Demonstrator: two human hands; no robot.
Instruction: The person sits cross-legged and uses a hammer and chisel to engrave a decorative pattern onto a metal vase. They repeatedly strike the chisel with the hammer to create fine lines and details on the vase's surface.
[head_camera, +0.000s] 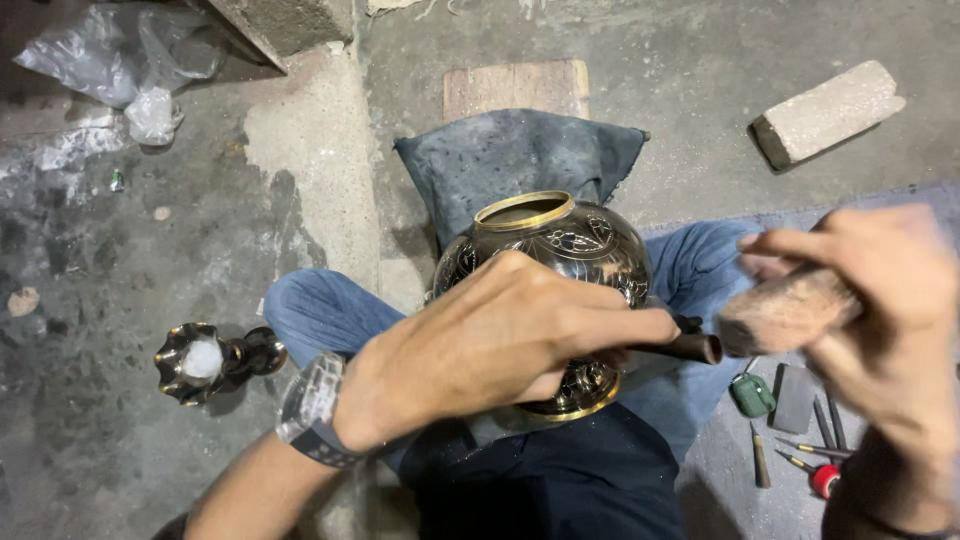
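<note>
A dark round metal vase (560, 245) with a gold rim and engraved leaf patterns rests on my lap against a grey cushion (520, 155). My left hand (490, 345), with a wristwatch, is closed around a dark metal chisel (690, 347) whose tip is hidden against the vase's side. My right hand (880, 300) grips a wooden mallet (785, 310), its blunt head right at the chisel's butt end. Both hands are over my crossed legs in blue jeans.
A small dark fluted metal piece (205, 362) lies on the concrete floor at left. Several small chisels, a green object (752, 394) and a flat grey stone (795, 398) lie at right. A brick (825, 112), a wooden board (515, 88) and plastic bags (130, 60) sit farther back.
</note>
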